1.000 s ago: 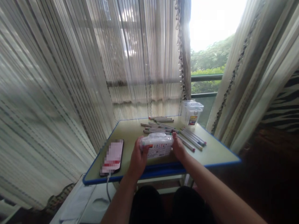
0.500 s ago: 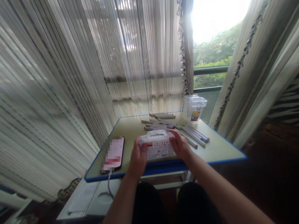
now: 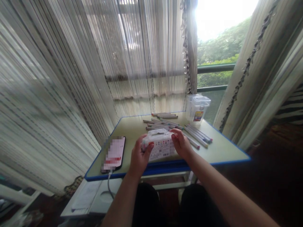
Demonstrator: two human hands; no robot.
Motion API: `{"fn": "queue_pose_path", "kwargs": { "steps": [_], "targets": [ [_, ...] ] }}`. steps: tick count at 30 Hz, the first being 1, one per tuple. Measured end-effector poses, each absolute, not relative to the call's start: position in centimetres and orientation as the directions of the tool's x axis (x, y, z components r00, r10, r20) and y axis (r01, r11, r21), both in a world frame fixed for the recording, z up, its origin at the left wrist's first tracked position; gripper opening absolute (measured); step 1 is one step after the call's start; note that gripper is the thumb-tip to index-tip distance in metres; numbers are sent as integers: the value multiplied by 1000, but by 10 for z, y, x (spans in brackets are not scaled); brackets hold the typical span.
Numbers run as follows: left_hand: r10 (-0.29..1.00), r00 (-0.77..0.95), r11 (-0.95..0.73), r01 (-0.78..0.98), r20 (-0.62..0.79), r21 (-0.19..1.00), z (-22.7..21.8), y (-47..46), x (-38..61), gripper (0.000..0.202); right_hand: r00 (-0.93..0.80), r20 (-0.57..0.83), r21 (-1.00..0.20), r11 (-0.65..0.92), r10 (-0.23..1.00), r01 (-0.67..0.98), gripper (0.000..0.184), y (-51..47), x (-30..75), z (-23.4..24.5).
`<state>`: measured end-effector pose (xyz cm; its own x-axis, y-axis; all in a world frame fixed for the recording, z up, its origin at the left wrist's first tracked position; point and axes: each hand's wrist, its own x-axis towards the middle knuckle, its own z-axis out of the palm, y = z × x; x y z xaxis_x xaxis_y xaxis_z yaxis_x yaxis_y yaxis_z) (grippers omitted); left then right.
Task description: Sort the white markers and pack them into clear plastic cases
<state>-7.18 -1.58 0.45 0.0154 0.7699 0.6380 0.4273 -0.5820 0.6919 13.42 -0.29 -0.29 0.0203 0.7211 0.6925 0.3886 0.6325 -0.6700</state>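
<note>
Between my two hands is a clear plastic carrying case [image 3: 162, 148] with a handle on top and a printed label facing me. My left hand [image 3: 140, 154] grips its left end, thumb on the label side. On the right end, my right hand [image 3: 181, 144] is closed around the corner, fingers over the top edge. The case is at the front edge of the table; whether it rests there I cannot tell. Just behind it, several white marker pens [image 3: 163, 124] with coloured ends lie loose. More marker pens [image 3: 197, 135] lie to the right of my right hand.
A second clear plastic case [image 3: 198, 108] stands at the table's back right corner. A phone [image 3: 115, 154] with a charging cable [image 3: 109, 186] lies on the left of the blue-edged table [image 3: 224, 151]. Striped curtains [image 3: 146, 63] hang behind, and a white surface [image 3: 94, 198] is below left.
The case has tipped slightly in my hands, showing more of its top and handle. My left thumb has moved further onto the label. The marker pens stay where they were.
</note>
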Motion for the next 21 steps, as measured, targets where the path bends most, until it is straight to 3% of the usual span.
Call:
{"fn": "queue_pose_path", "kwargs": {
  "steps": [8,13,17,21],
  "targets": [
    [752,50,-607,441,657,661,0,-12,-73,37,40,705,-669,645,708,369,19,-4,133,3],
    [763,-43,-567,436,645,699,1,-13,-70,56,68,676,-711,625,734,322,16,-2,134,-2],
    [660,3,-638,530,751,559,2,-14,-71,44,43,660,-729,626,750,277,14,2,134,-4],
    [571,110,-691,599,813,404,-1,-18,-72,37,1,613,-789,612,790,60,12,5,129,-1]
  ]
}}
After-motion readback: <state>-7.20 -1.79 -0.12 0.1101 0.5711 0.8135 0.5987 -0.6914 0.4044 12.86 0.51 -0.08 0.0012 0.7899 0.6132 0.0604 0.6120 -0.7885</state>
